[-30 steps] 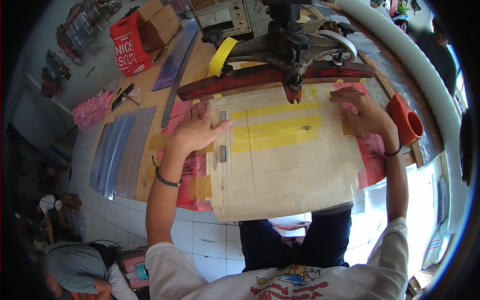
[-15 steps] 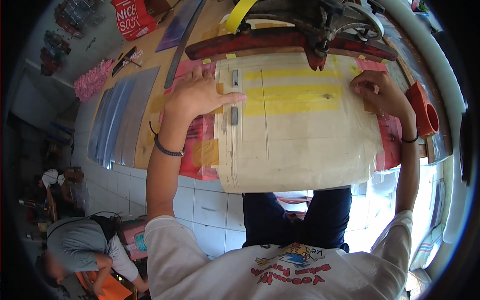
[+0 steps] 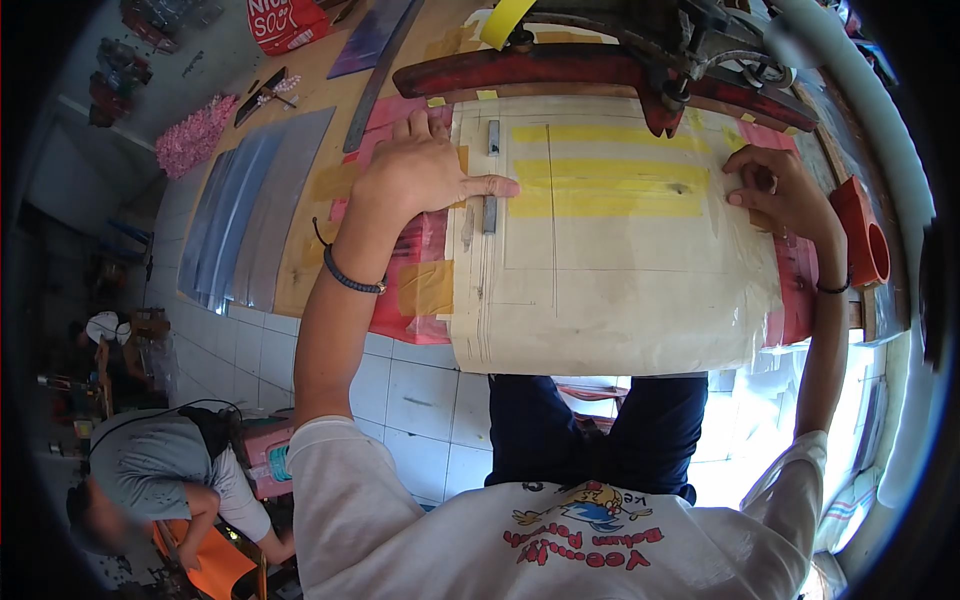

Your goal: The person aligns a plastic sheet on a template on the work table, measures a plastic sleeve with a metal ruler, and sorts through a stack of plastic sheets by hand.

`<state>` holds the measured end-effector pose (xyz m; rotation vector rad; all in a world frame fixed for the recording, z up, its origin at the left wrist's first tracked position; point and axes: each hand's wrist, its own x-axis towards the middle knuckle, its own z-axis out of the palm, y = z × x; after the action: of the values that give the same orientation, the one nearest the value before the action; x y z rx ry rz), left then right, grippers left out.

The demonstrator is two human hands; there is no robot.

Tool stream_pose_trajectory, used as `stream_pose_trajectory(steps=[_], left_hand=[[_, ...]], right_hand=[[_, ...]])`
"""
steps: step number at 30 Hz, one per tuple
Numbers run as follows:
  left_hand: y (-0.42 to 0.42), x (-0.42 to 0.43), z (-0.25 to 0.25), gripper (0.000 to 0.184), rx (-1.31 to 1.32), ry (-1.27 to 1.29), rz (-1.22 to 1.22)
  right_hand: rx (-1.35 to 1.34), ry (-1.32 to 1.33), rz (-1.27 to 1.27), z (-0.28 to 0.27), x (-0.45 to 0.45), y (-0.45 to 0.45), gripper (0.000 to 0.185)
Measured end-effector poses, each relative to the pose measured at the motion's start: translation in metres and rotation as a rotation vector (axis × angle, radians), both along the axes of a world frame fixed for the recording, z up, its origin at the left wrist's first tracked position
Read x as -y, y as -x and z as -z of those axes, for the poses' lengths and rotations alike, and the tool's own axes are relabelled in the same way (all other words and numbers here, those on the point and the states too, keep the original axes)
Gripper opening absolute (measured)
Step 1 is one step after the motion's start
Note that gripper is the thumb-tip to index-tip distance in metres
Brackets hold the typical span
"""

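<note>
A beige sheet (image 3: 640,310) with ruled lines and yellow tape strips (image 3: 610,187) lies in front of me, its near edge reaching over my lap. Flat on its left border rests my left hand (image 3: 420,175), fingers spread and thumb stretched toward the tape. Two small grey metal bars (image 3: 490,215) sit by that thumb, one above it and one below. At the sheet's right edge my right hand (image 3: 785,195) touches down with bent fingers; thumb and index tips are apart. Beneath the sheet, red material (image 3: 425,240) shows at both sides.
A red-edged machine bar (image 3: 530,72) spans the sheet's far side. Clear bluish plastic sheets (image 3: 250,210) lie left, near a pink bundle (image 3: 195,137). An orange-red holder (image 3: 860,235) stands right. Another person (image 3: 160,470) bends over work at lower left.
The whole view has shifted, so the table appears slightly right and higher. My right hand's thumb and index finger look further apart. My left hand stays on the left border.
</note>
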<state>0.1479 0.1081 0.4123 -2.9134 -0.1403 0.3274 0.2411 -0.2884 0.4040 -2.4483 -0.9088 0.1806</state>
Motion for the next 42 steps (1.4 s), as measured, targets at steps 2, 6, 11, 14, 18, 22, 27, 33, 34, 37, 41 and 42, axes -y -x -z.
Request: stream_pose_trajectory(steps=[2,6,11,14,18,22,27,33,34,37,41,42], left_hand=[[0.001,-0.002,0.002,0.129,0.014,0.011,0.032],[-0.001,-0.005,0.004,0.119,0.062,0.087,0.083],[0.006,0.013,-0.015,0.124,0.027,0.113,-0.014],[0.010,0.017,-0.017,0.127,0.018,0.077,-0.072],[0.007,0.006,-0.004,0.133,0.054,0.027,-0.086],[0.004,0.004,-0.005,0.124,-0.016,0.157,-0.094],[0.003,0.000,-0.004,0.118,-0.040,0.174,-0.113],[0.005,0.004,-0.006,0.101,-0.036,0.166,-0.127],[0.005,0.003,-0.004,0.107,-0.021,0.165,-0.104],[0.005,0.000,-0.003,0.117,0.016,0.161,-0.067],[0.004,0.000,0.000,0.118,0.012,0.156,-0.059],[0.004,-0.002,0.002,0.119,0.007,0.156,-0.046]], right_hand=[[-0.046,-0.015,0.012,0.001,-0.002,0.001,0.028],[-0.146,-0.042,0.051,-0.005,-0.002,0.004,0.028],[0.132,0.052,0.059,-0.009,0.009,0.001,0.035],[0.233,0.072,0.130,-0.002,0.013,-0.003,0.040],[0.277,0.158,0.197,0.001,0.004,-0.003,0.049],[0.318,0.222,0.245,0.002,-0.003,-0.007,0.056],[0.384,0.264,0.266,0.005,-0.003,-0.011,0.056],[0.467,0.327,0.278,0.007,-0.008,-0.006,0.055],[0.488,0.344,0.285,0.007,-0.011,-0.004,0.055],[0.505,0.400,0.267,0.004,-0.016,-0.001,0.054],[0.502,0.404,0.304,0.004,-0.019,-0.002,0.054],[0.502,0.402,0.304,0.005,-0.020,-0.002,0.055]])
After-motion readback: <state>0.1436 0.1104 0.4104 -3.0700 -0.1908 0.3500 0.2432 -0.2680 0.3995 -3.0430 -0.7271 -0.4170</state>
